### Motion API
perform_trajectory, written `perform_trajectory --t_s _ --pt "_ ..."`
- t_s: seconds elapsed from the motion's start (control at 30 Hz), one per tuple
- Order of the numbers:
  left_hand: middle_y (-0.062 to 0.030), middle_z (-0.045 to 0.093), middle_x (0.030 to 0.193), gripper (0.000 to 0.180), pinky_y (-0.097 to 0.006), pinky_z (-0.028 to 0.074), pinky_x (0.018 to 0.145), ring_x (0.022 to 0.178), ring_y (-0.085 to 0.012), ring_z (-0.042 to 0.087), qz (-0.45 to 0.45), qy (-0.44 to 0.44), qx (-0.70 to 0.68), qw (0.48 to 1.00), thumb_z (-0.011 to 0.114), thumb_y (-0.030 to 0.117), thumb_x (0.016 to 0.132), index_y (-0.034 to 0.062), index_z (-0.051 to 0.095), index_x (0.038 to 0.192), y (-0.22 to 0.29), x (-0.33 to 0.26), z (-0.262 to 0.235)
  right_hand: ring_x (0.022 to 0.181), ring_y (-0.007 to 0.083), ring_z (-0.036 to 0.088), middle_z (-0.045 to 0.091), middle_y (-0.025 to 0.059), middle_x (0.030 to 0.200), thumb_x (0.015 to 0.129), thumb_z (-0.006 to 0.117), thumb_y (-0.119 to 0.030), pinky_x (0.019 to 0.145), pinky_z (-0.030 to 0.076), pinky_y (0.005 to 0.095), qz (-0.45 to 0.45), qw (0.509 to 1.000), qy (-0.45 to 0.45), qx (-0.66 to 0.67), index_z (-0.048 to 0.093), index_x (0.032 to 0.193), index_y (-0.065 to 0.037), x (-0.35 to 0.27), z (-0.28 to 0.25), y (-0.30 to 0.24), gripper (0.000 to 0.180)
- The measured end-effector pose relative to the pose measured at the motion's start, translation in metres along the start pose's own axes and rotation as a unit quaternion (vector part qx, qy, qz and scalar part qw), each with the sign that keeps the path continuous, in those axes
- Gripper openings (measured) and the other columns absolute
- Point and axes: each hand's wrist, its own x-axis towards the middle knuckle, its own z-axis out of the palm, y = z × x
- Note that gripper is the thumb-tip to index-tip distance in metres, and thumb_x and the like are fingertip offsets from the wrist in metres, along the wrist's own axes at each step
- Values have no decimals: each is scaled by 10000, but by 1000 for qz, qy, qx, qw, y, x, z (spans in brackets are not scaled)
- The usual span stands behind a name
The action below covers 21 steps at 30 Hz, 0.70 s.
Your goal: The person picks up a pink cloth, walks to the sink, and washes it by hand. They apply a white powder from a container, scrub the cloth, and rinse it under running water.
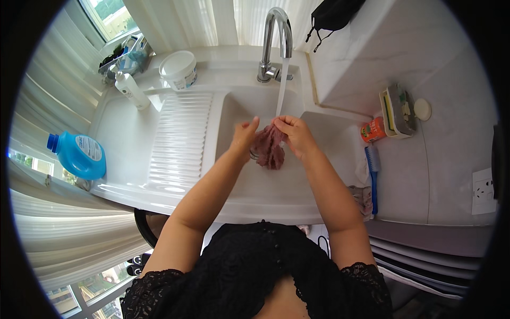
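Both hands pinch one crumpled dusty-pink wet cloth [268,148]: left hand [244,135] clamps its left edge, right hand [295,133] its top, under the water stream [281,87] from the curved chrome tap [276,40], above the white basin [239,186]. Risk: the stream striking the knuckles could splash over the rim; a slack pinch could drop the cloth onto the drain.
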Motion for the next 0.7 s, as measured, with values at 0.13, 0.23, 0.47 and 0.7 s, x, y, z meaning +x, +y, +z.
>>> perform_trajectory --t_s 0.13,0.23,0.47,0.7 --pt "-128 620 1035 457 -394 519 759 872 -243 615 -151 -150 -147 966 458 433 971 29 541 1168 -2 -37 29 823 168 612 627 76 951 940 570 -145 743 509 288 14 988 -35 149 596 1049 10 -1 2 -16 192" --pt "-127 593 1160 459 -438 499 855 1055 -245 587 -75 -154 -89 981 357 440 1001 73 526 1219 -5 -32 33 888 185 596 610 88 1018 930 584 -165 785 498 324 -12 987 47 153 584 1071 4 8 -7 -7 220" --pt "-99 624 1012 391 -427 523 793 913 -278 609 -127 -108 -260 951 322 380 1022 92 566 1124 15 -27 37 910 258 562 605 121 957 759 754 -343 822 465 363 -262 854 198 -404 644 1029 -83 1 -16 26 391" --pt "-130 595 1143 431 -455 490 898 1072 -271 583 -28 -294 -73 953 454 408 978 39 531 1187 22 -53 26 718 178 604 670 83 877 760 764 -193 658 504 302 -85 965 72 -235 665 926 -6 -11 -11 17 269"
